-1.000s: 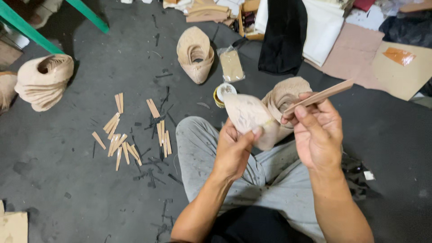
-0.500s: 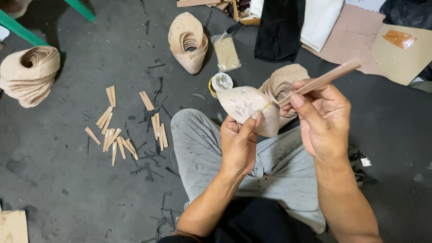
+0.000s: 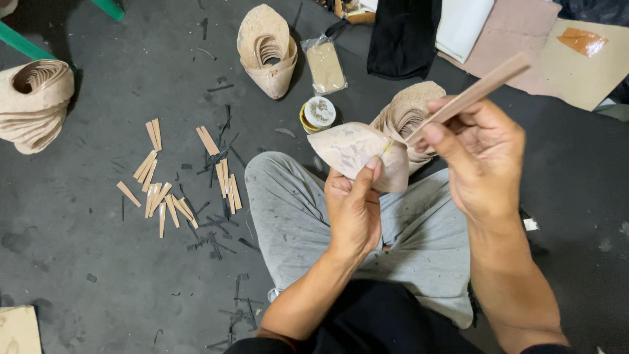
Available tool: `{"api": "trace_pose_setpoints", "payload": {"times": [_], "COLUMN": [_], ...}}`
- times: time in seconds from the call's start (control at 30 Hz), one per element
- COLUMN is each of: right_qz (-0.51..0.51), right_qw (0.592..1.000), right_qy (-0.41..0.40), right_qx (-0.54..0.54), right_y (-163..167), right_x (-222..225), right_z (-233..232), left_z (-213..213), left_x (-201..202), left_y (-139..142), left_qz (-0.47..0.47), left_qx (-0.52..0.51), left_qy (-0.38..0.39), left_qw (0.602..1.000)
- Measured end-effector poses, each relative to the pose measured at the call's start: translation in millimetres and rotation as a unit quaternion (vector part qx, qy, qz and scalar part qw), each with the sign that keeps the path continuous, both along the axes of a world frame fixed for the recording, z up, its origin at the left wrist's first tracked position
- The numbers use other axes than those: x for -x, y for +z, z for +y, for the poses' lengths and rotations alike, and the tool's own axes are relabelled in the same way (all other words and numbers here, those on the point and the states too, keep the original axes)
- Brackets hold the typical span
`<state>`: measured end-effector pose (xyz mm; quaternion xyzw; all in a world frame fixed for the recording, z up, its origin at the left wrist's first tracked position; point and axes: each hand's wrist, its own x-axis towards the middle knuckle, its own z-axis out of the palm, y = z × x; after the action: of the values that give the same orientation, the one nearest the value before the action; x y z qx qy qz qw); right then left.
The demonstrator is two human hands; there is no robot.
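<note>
Tan leather piece pinched in the left hand above the lap.
Right hand grips a wooden stick, its tip seemingly touching the piece; similar sticks lie on the floor.

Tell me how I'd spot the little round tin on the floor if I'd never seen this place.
Start at the person's grey-trousered knee on the dark floor, then look just beyond it, under the tan sheet held in the left hand. There sits the round tin, beside a clear flat pouch. It alone is round, with a yellow rim and pale lid.
</note>
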<state>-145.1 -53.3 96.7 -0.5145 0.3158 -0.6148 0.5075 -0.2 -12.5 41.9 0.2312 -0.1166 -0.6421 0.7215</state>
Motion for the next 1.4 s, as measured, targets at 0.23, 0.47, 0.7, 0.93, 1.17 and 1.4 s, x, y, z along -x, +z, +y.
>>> {"api": "trace_pose_setpoints", "payload": {"times": [0.23,0.47,0.7,0.93,1.17,1.4], "right_qz": [0.074,0.101,0.128,0.130,0.129,0.134], "right_qw": [0.997,0.995,0.991,0.991,0.991,0.991], "right_qy": [-0.003,0.020,0.023,0.028,0.028,0.026], "right_qx": [-0.013,0.004,0.005,0.006,-0.003,0.013], "right_y": [-5,-3,0,1,2,-2], "right_x": [-6,-7,-10,-11,-13,-10], "right_z": [-7,-6,-8,-8,-7,-6], "left_z": [2,2,3,3,4,6], "left_x": [7,9,7,6,5,6], "left_y": [1,-2,-3,-2,-1,-3], "left_qz": [0.016,0.022,0.006,0.005,0.004,-0.001], "left_qx": [0.007,0.019,0.003,0.002,0.002,0.000], "left_qy": [0.000,0.003,0.008,0.008,0.015,0.012], "left_qw": [1.000,1.000,1.000,1.000,1.000,1.000]}}
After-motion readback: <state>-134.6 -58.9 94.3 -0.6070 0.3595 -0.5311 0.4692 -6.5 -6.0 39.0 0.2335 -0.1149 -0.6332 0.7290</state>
